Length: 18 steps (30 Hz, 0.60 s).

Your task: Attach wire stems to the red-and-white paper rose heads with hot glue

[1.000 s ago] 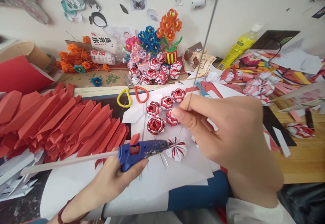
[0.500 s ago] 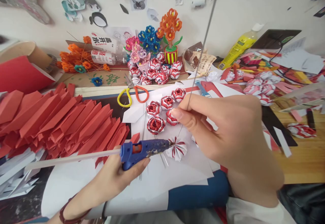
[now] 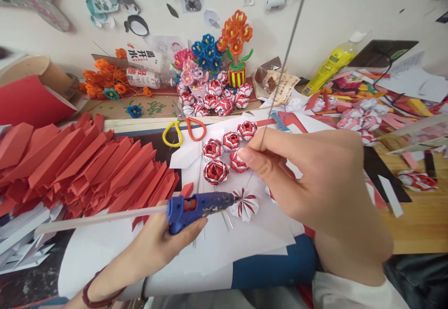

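Note:
My left hand [image 3: 175, 239] is wrapped round a blue hot glue gun [image 3: 199, 208], with a long glue stick [image 3: 105, 218] poking out of its back. The nozzle meets the centre of a red-and-white paper flower [image 3: 245, 205], which lies face down on white paper [image 3: 259, 241]. Pinched between the thumb and fingers of my right hand [image 3: 297, 173] is a thin metal wire [image 3: 289, 50]. It slants up past the top of the view, and its lower end reaches down near the flower. Several finished paper flowers [image 3: 216, 172] sit just behind.
Stacks of folded red paper [image 3: 91, 169] fill the left side. Behind the flowers lie scissors [image 3: 184, 127] with yellow and orange handles. Pots of fuzzy-wire flowers [image 3: 237, 73] and a yellow bottle [image 3: 329, 64] stand along the wall. Paper scraps [image 3: 402, 89] cover the right.
The view has shifted very slightly. Both hands, the glue gun, the wire and the flower keep nearly the same places.

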Motion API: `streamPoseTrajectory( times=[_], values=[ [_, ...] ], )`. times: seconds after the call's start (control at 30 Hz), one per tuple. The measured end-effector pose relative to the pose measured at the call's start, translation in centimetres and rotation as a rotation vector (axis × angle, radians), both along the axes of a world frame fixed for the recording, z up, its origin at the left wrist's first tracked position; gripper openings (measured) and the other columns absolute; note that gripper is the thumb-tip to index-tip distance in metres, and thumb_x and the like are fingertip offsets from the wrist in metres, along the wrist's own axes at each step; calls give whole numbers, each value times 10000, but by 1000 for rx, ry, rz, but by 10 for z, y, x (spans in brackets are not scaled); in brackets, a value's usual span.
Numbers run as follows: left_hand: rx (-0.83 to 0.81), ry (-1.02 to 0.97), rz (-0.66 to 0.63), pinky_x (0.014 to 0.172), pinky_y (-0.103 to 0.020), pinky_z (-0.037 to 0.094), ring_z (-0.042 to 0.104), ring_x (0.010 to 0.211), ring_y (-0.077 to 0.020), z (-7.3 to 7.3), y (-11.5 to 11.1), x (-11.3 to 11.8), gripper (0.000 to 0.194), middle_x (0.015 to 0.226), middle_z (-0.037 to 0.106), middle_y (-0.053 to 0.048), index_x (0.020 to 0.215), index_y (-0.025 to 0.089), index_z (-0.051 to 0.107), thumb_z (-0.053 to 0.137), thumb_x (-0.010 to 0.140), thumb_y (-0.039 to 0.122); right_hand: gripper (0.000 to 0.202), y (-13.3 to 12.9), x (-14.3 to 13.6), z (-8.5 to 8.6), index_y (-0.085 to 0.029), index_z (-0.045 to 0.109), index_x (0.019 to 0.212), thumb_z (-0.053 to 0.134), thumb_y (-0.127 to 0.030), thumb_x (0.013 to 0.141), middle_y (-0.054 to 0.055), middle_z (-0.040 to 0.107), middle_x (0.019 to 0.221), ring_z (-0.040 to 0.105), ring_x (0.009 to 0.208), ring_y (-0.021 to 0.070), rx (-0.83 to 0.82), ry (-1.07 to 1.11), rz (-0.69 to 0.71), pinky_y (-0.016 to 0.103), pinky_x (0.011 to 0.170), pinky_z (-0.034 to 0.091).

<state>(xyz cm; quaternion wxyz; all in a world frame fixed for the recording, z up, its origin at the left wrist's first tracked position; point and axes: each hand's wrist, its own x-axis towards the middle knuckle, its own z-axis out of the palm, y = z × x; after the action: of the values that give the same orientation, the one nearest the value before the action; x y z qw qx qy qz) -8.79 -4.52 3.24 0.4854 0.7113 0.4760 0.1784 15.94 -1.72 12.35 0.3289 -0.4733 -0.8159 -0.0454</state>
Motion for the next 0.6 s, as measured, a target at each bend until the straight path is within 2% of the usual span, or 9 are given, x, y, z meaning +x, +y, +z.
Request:
streamPoseTrajectory(
  times=[0.17, 0.27, 0.43, 0.53, 0.6],
  values=[
    [-5, -23, 22, 420, -158, 375, 434, 461, -78, -4, -1, -1, 270, 526, 452, 71, 731, 192, 573, 565, 926, 379, 318, 0, 0, 1, -191, 573, 660, 527, -252, 968, -72, 380, 471, 298, 428, 80, -5, -3, -6, 251, 511, 271],
    [-23, -29, 28, 416, -165, 360, 427, 453, -80, -1, -3, 0, 250, 506, 448, 77, 760, 194, 595, 573, 918, 387, 318, 0, 0, 0, -193, 581, 663, 523, -256, 969, -70, 400, 472, 313, 426, 78, -3, -13, -11, 251, 509, 272],
    [-86, 13, 196, 454, -172, 384, 434, 481, -84, 5, -7, 2, 276, 511, 451, 81, 748, 195, 553, 594, 901, 422, 340, -2, 1, 0, -200, 591, 663, 507, -285, 981, -65, 430, 465, 339, 418, 79, -4, -17, -34, 253, 500, 274],
    [-104, 0, 144, 456, -179, 408, 462, 498, -87, 2, -6, -2, 282, 571, 507, 61, 774, 191, 565, 594, 903, 441, 331, -5, 3, 1, -202, 604, 671, 540, -318, 975, -70, 467, 473, 317, 402, 68, -25, 2, -39, 245, 484, 274],
    [-113, -10, 83, 457, -187, 429, 489, 514, -92, -1, -5, -5, 299, 639, 564, 36, 794, 185, 580, 590, 907, 462, 351, -6, 3, 2, -205, 603, 656, 547, -337, 976, -76, 439, 446, 301, 384, 66, -49, 14, -42, 242, 470, 273]
  ],
)
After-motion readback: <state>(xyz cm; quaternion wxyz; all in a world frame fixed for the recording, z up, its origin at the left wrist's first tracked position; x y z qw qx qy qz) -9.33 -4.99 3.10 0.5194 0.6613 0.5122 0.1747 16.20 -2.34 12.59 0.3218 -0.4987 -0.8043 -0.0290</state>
